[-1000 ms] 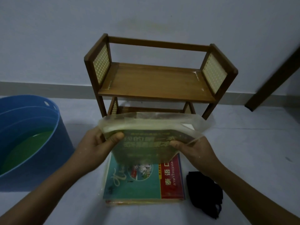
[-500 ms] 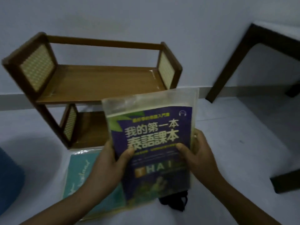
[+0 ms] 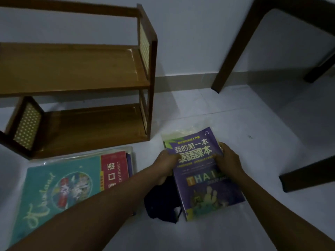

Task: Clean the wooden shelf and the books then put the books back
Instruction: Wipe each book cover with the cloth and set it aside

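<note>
Both hands, left hand [image 3: 165,160] and right hand [image 3: 227,158], pinch the purple book [image 3: 203,171] low over the floor, right of the empty shelf [image 3: 76,69]. Sorting step, likely; next, the black cloth [image 3: 161,201] for wiping.

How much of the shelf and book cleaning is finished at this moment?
Done: the brown wooden shelf has both boards bare, so the books are out. In hand: the left hand and right hand grip the purple plastic-wrapped book, low over the black cloth. Left: the teal and red books lie on the floor; no book is back. Whether the shelf is wiped, I cannot tell.
</note>
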`<state>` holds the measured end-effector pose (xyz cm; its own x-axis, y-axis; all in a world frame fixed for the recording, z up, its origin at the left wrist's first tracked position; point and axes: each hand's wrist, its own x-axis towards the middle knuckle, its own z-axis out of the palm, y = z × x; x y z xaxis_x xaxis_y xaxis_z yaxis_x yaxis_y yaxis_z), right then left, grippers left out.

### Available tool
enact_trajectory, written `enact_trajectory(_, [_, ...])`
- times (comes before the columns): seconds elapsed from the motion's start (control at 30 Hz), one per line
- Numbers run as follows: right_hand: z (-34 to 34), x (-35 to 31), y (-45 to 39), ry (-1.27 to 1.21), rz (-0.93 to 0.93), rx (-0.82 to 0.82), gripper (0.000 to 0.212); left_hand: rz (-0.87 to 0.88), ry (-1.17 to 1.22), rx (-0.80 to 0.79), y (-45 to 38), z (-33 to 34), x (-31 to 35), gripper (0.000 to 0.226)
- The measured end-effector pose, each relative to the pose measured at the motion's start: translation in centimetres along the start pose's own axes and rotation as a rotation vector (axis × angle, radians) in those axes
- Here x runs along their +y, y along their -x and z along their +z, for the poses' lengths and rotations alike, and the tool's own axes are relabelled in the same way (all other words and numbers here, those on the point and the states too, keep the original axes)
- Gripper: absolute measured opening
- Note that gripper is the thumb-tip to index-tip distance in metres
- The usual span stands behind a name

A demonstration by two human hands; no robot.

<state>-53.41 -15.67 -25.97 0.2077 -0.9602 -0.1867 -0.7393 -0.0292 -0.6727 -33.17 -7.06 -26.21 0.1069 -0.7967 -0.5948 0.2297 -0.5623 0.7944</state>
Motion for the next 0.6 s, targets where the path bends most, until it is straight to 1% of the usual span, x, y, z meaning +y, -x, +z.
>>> enact_trajectory(0.07, [1.0, 1.2, -0.4, 0.002, 0.031, -0.017, 0.019, -0.004, -0.045, -0.005, -0.2, 0.0, -0.1, 0.018])
enact_trajectory(0.1, [1.4, 1.6, -0.5, 0.015, 0.038, -0.019, 0.025, 0.006, -0.068, -0.009, -0.1, 0.0, 0.0, 0.015])
enact_trajectory(0.17, [1.8, 2.2, -0.6, 0.115, 0.036, 0.014, 0.025, 0.087, -0.142, -0.029, 0.6, -0.4, 0.4, 0.014])
enact_trajectory(0.2, [2.0, 2.1, -0.6, 0.204, 0.015, 0.051, 0.025, 0.165, -0.207, -0.053, 1.2, -0.7, 0.6, 0.018])
enact_trajectory(0.23, [2.4, 1.7, -0.2, 0.300, -0.021, 0.092, 0.027, 0.258, -0.321, -0.070, 2.0, -1.4, 0.9, 0.025])
enact_trajectory(0.27, [3.0, 0.9, 0.6, 0.357, -0.096, 0.131, 0.033, 0.364, -0.479, -0.067, 2.9, -2.4, 1.0, 0.037])
enact_trajectory(0.3, [3.9, 0.0, 1.7, 0.346, -0.186, 0.124, 0.043, 0.455, -0.654, -0.055, 3.8, -3.8, 0.9, 0.050])
enact_trajectory(0.33, [4.9, -1.1, 3.3, 0.288, -0.260, 0.042, 0.056, 0.525, -0.834, -0.040, 4.7, -5.5, 0.6, 0.062])
enact_trajectory(0.37, [6.0, -2.5, 5.1, 0.234, -0.318, -0.110, 0.070, 0.569, -1.011, -0.014, 5.5, -7.6, 0.0, 0.072])
enact_trajectory(0.4, [7.4, -3.7, 7.1, 0.234, -0.371, -0.296, 0.081, 0.587, -1.177, 0.015, 6.4, -9.9, -0.7, 0.079])
enact_trajectory(0.43, [8.8, -4.9, 9.0, 0.312, -0.429, -0.460, 0.091, 0.598, -1.314, 0.043, 7.5, -12.4, -1.6, 0.083])
enact_trajectory(0.47, [10.2, -5.4, 10.4, 0.415, -0.471, -0.575, 0.098, 0.602, -1.411, 0.057, 8.4, -14.8, -2.5, 0.086])
enact_trajectory(0.5, [11.4, -4.9, 11.2, 0.498, -0.499, -0.631, 0.100, 0.584, -1.471, 0.053, 9.2, -16.8, -3.5, 0.089])
enact_trajectory(0.53, [12.7, -4.5, 11.4, 0.569, -0.533, -0.627, 0.096, 0.539, -1.487, 0.061, 10.7, -19.0, -4.4, 0.091])
enact_trajectory(0.57, [13.8, -4.0, 11.2, 0.584, -0.586, -0.547, 0.087, 0.489, -1.477, 0.081, 12.0, -21.0, -5.5, 0.095])
enact_trajectory(0.6, [14.6, -3.6, 10.8, 0.549, -0.643, -0.446, 0.076, 0.438, -1.450, 0.111, 13.2, -23.0, -6.5, 0.099])
